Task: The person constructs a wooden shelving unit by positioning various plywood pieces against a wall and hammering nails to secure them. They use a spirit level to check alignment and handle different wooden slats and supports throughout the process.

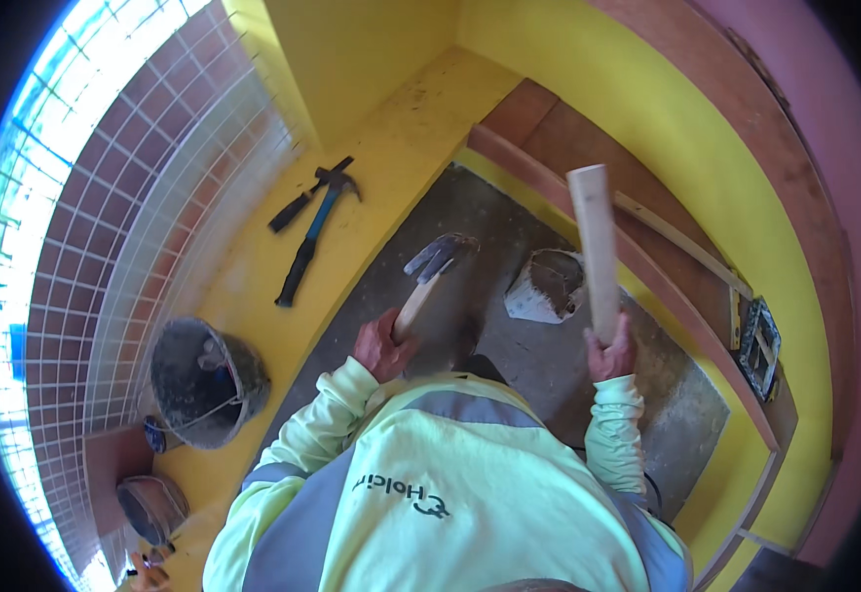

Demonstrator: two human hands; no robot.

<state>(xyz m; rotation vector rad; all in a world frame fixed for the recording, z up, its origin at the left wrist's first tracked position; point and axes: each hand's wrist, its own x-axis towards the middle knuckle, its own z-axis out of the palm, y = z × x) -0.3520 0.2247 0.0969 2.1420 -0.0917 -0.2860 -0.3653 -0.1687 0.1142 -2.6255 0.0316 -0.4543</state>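
Observation:
My left hand (385, 345) is closed around the pale wooden handle of a hammer (416, 304); its dark grey head points away from me, its outline partly blurred. My right hand (611, 347) grips the lower end of a pale wooden batten (596, 247), which stands up at a slight tilt. Between the two, on the grey floor, sits a whitish container (545, 288) with a rough, dirty rim. The hammer head and the batten are well apart.
On the yellow ledge (391, 138) at left lie a blue-and-black-handled claw hammer (317, 237) and a dark tool (290, 211). A black bucket (169, 370) and a smaller bucket (152, 505) stand nearer. At right, a brown shelf (588, 138) holds a wooden strip (687, 242) and a dark-framed object (761, 347).

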